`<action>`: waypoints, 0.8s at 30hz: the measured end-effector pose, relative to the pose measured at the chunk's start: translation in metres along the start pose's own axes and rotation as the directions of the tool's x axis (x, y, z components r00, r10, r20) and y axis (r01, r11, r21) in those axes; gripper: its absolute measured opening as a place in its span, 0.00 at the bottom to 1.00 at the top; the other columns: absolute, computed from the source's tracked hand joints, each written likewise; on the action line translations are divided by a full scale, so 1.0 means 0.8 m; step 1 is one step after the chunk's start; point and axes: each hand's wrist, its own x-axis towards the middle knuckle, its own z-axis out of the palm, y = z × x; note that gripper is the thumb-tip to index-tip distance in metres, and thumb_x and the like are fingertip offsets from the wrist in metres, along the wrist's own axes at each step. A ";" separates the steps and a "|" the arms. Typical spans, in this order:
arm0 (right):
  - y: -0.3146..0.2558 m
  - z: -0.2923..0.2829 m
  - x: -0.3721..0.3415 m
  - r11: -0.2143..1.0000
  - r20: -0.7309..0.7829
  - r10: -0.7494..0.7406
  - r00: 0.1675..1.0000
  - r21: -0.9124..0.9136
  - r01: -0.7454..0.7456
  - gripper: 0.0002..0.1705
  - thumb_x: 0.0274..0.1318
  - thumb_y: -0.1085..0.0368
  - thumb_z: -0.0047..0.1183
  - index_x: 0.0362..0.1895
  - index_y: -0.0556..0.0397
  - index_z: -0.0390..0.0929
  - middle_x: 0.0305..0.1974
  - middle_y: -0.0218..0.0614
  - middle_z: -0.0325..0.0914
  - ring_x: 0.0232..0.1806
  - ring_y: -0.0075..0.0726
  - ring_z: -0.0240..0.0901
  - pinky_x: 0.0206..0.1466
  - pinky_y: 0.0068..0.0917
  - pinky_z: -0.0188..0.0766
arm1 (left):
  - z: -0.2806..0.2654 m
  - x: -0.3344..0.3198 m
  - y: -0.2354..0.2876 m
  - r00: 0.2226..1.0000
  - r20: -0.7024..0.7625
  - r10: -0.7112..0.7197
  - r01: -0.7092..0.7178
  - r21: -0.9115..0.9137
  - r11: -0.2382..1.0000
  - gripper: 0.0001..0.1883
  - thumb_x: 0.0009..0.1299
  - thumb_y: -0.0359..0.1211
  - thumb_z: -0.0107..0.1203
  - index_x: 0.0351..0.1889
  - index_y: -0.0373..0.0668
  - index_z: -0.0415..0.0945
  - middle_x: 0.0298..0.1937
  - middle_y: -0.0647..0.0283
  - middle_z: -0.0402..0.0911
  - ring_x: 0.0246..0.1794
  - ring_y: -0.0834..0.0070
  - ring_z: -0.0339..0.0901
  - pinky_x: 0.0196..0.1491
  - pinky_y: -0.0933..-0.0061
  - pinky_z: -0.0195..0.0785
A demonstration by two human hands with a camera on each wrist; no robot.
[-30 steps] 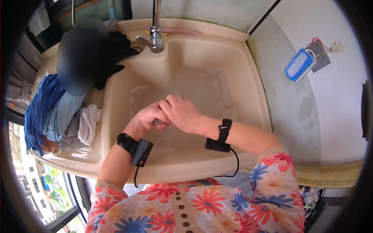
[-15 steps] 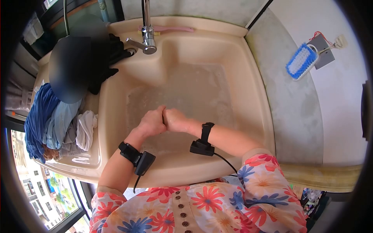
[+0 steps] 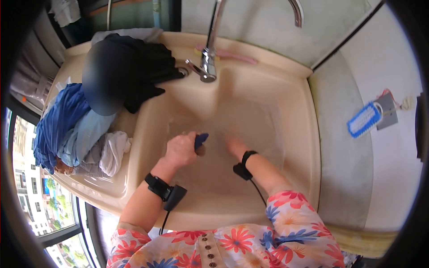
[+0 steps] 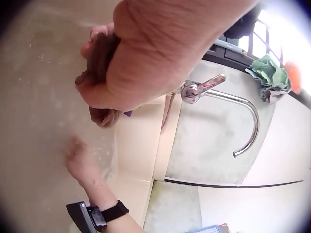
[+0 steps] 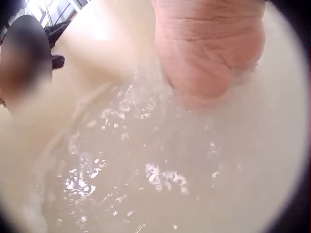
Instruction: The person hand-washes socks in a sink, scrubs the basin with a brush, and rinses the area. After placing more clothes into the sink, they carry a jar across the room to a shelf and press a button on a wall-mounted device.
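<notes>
My left hand (image 3: 181, 149) grips a small bunched wet cloth (image 4: 99, 58) over the basin. Brownish folds poke out between its fingers in the left wrist view, and a dark blue part of the cloth (image 3: 201, 140) sticks out beside the thumb in the head view. To the right, my right hand (image 3: 235, 144) is blurred and dips into cloudy water (image 5: 141, 160). Its fingers are hidden under the surface in the right wrist view, so I cannot tell whether they hold anything. Foam and ripples surround it.
The beige sink (image 3: 300, 134) has a chrome faucet (image 3: 208, 67) at its back edge, with a pink-handled brush (image 3: 237, 56) behind. Blue clothes (image 3: 62, 116), a white cloth (image 3: 115, 152) and black clothing (image 3: 147, 62) lie on the left ledge. A blue-and-white brush (image 3: 364, 119) hangs on the right wall.
My hands were together over the water and have come apart. The left now holds the cloth alone, and the right has gone down into the water. The head view has shifted.
</notes>
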 end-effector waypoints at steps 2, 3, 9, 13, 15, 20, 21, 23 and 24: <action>-0.005 0.009 0.015 0.995 0.101 0.036 0.994 -0.098 -0.026 0.16 0.54 0.69 0.38 0.46 0.54 0.73 0.48 0.45 0.71 0.51 0.49 0.67 0.51 0.39 0.66 | 0.000 0.004 -0.004 1.000 0.002 -0.024 0.024 0.000 1.000 0.20 0.54 0.39 0.57 0.44 0.44 0.70 0.33 0.52 0.78 0.38 0.56 0.75 0.41 0.60 0.68; -0.006 0.017 0.018 0.980 0.206 0.102 0.973 -0.189 -0.063 0.17 0.55 0.69 0.38 0.48 0.54 0.72 0.51 0.44 0.69 0.54 0.48 0.65 0.55 0.39 0.63 | 0.001 0.004 -0.006 0.999 0.029 -0.038 0.039 -0.003 0.999 0.22 0.54 0.39 0.57 0.47 0.46 0.70 0.34 0.53 0.78 0.38 0.56 0.75 0.41 0.60 0.68; -0.009 0.033 0.024 0.884 0.313 -0.001 0.950 -0.445 0.147 0.20 0.57 0.66 0.37 0.53 0.55 0.66 0.55 0.45 0.65 0.57 0.43 0.60 0.60 0.38 0.55 | 0.003 0.003 -0.006 1.000 -0.001 0.000 -0.001 -0.057 0.998 0.15 0.54 0.36 0.56 0.37 0.41 0.70 0.32 0.53 0.78 0.38 0.56 0.75 0.41 0.60 0.68; -0.023 0.024 0.020 0.933 0.296 -0.044 0.954 -0.329 0.145 0.20 0.57 0.66 0.37 0.54 0.54 0.65 0.56 0.44 0.64 0.57 0.44 0.60 0.60 0.40 0.55 | 0.005 0.004 -0.010 1.000 0.022 -0.019 0.020 -0.070 0.997 0.19 0.54 0.38 0.56 0.44 0.44 0.71 0.35 0.53 0.78 0.38 0.57 0.75 0.42 0.61 0.68; -0.027 0.027 0.021 0.954 0.260 0.074 0.963 -0.299 0.007 0.21 0.58 0.65 0.35 0.56 0.52 0.63 0.60 0.42 0.58 0.62 0.41 0.54 0.63 0.37 0.51 | 0.008 0.005 -0.014 1.000 0.006 0.000 0.000 -0.084 0.996 0.18 0.53 0.39 0.56 0.41 0.43 0.72 0.34 0.53 0.78 0.37 0.57 0.75 0.42 0.61 0.68; -0.034 0.000 0.008 0.952 0.113 0.058 0.992 -0.306 -0.021 0.15 0.52 0.66 0.44 0.44 0.52 0.74 0.47 0.44 0.71 0.51 0.44 0.67 0.52 0.36 0.64 | 0.014 0.007 -0.016 1.000 -0.016 -0.006 0.005 -0.078 0.997 0.18 0.53 0.40 0.56 0.40 0.43 0.73 0.32 0.53 0.78 0.36 0.56 0.75 0.40 0.60 0.68; -0.039 -0.013 0.007 0.967 0.221 0.102 0.970 -0.252 -0.044 0.13 0.48 0.66 0.48 0.39 0.53 0.77 0.40 0.45 0.76 0.45 0.45 0.72 0.47 0.35 0.69 | 0.013 0.006 -0.016 1.000 -0.025 0.014 -0.016 -0.075 0.997 0.18 0.53 0.40 0.56 0.39 0.43 0.73 0.31 0.52 0.78 0.36 0.56 0.76 0.40 0.60 0.68; -0.038 -0.024 -0.009 0.992 0.067 0.119 0.991 -0.051 -0.115 0.12 0.44 0.65 0.51 0.35 0.55 0.78 0.36 0.45 0.76 0.40 0.45 0.74 0.42 0.34 0.70 | 0.011 0.004 -0.015 1.000 -0.018 0.015 -0.017 -0.086 0.996 0.18 0.53 0.40 0.56 0.39 0.43 0.73 0.31 0.52 0.78 0.36 0.56 0.75 0.40 0.60 0.68; -0.033 -0.030 -0.016 0.974 -0.085 0.169 0.982 0.169 -0.153 0.12 0.39 0.64 0.55 0.32 0.56 0.78 0.31 0.46 0.77 0.35 0.46 0.75 0.37 0.34 0.72 | 0.010 0.003 -0.014 1.000 -0.008 0.022 -0.023 -0.090 0.996 0.18 0.53 0.40 0.57 0.39 0.43 0.73 0.31 0.52 0.78 0.36 0.56 0.75 0.40 0.60 0.68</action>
